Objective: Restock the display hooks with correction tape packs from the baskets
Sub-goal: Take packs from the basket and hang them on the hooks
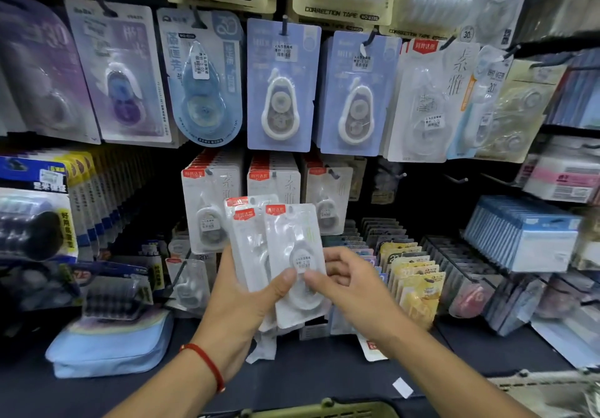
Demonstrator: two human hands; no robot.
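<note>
My left hand (246, 297) grips a fanned stack of white correction tape packs (256, 249) with red top labels. My right hand (350, 284) pinches the front pack (295, 239) of that stack at its lower right, thumb on its face. Just behind the stack, matching white packs (207, 197) hang on hooks in the middle row. To the right of them several bare hooks (456, 179) stick out of the dark panel. The rim of a basket (324, 409) shows at the bottom edge.
Blue and purple correction tape packs (281, 86) hang in the upper row. Yellow packs (418, 281) stand in a rack at the right, and a blue box (526, 236) beyond. A light blue pouch (110, 343) lies on the dark shelf at left. A second basket's rim (548, 382) shows lower right.
</note>
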